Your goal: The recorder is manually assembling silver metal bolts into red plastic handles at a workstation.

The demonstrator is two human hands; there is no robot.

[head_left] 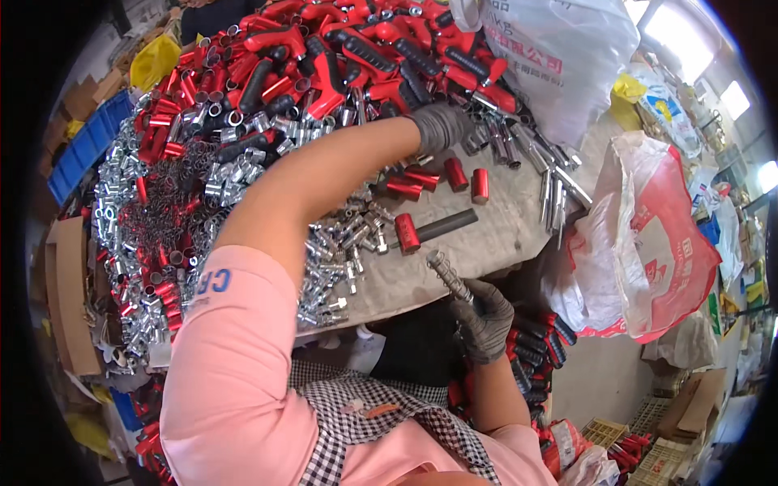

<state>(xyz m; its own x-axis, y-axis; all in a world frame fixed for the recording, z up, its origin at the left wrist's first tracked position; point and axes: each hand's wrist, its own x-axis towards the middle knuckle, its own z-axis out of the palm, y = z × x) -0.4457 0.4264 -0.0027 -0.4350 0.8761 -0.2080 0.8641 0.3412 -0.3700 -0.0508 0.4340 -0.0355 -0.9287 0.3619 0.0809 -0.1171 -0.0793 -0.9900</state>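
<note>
My left arm crosses the bench, and my left hand [442,130] in a grey glove bends down at the shiny metal tubes [504,144] beside the red pile. Its fingertips are hidden among them, so I cannot tell whether it grips one. Near the bench's front edge, my gloved right hand [486,324] is closed around a metal rod with a coil spring on it [450,277], tilted up and to the left. Between the hands, a red sleeve [408,233] stands by a dark flat bar [444,228]. Other red sleeves [480,186] lie further back.
Red-and-black handles [324,77] are heaped at the back. Small metal fittings [332,259] and dark springs [166,198] spread to the left. A white plastic bag [559,65] stands at the back right, a red-and-white sack [640,243] at the right. More handles [531,348] lie below the bench.
</note>
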